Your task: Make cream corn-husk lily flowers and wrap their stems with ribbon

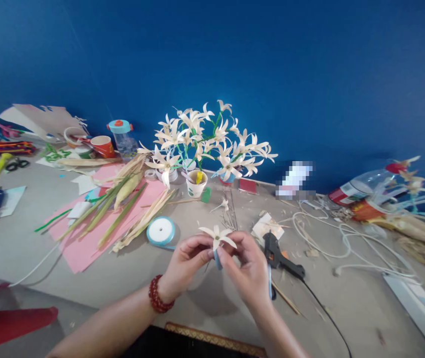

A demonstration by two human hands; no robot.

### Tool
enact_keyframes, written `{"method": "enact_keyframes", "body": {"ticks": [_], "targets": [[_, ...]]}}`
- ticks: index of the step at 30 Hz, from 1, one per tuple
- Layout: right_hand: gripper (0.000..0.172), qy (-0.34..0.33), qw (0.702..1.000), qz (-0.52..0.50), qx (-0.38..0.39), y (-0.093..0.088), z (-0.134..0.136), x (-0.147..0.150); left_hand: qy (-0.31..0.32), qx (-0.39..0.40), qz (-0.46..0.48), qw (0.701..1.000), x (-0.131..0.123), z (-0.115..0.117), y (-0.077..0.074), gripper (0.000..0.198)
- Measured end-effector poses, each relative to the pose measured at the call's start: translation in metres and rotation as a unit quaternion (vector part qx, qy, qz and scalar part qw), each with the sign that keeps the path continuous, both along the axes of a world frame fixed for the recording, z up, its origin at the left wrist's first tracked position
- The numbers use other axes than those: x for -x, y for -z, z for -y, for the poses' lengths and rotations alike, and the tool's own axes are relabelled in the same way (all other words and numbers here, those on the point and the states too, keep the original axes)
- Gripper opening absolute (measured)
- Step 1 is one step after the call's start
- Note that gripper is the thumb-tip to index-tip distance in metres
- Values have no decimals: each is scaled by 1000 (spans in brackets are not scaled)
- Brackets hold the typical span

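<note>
Close above the table, a cream handmade flower (217,236) is held between both hands. My left hand (190,256) pinches it from the left near its base, fingers closed. My right hand (248,263) grips it from the right, its thumb at a light blue strip (217,258) just under the petals. The lower stem is hidden by the hands. Left of my hands lies a spool of light blue ribbon (160,231). Behind them, several finished cream flowers on green stems (201,134) stand in small cups, one of them a white paper cup (196,186).
A black glue gun (279,256) with its cord lies right of my right hand. Corn husks (123,199) rest on pink paper (81,248) at left. A white cable (309,238), plastic bottle (362,186) and power strip (417,308) are at right. Red scissors handles (14,325) show lower left.
</note>
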State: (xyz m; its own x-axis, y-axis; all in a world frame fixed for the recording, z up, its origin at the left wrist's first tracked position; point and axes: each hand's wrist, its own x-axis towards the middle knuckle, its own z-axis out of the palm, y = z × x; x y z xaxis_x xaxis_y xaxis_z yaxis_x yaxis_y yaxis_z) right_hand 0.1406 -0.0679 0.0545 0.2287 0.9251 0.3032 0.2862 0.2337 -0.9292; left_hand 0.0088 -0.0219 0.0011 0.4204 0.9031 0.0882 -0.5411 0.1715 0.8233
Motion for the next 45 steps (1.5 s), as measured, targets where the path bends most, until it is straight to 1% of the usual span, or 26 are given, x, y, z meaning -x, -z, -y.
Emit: {"method": "enact_keyframes", "body": {"ticks": [8, 13, 17, 20, 22, 24, 27, 29, 33, 40, 45], "targets": [[4, -5, 1000, -8, -3, -1, 1, 0, 7, 9, 25, 1000, -1, 1, -2, 11], [4, -3, 1000, -6, -9, -1, 0, 0, 11, 5, 25, 1000, -1, 0, -3, 11], [2, -4, 1000, 0, 9, 2, 4, -2, 6, 17, 23, 1000, -1, 0, -3, 11], [5, -11, 1000, 17, 14, 4, 8, -4, -3, 28, 25, 999, 0, 0, -3, 12], [10, -11, 999, 50, 5, 4, 9, -5, -7, 31, 28, 999, 0, 0, -3, 13], [13, -2, 995, 98, -5, 3, 10, -4, -7, 29, 33, 999, 0, -1, -3, 13], [9, 10, 986, 164, -16, -1, 10, -3, -2, 24, 30, 999, 1, -1, -3, 12], [6, 17, 982, 186, -29, -3, 10, -1, -1, 29, 25, 999, 1, 0, -2, 12], [3, 34, 981, 187, -49, -3, 9, 0, -7, 54, 20, 998, 1, 1, -3, 15], [3, 66, 983, 167, -49, 6, 5, 3, -30, 70, 19, 997, 0, 0, -5, 16], [4, 96, 978, 172, -72, 10, 4, 4, -24, 81, 18, 996, -1, 0, -5, 17]]}}
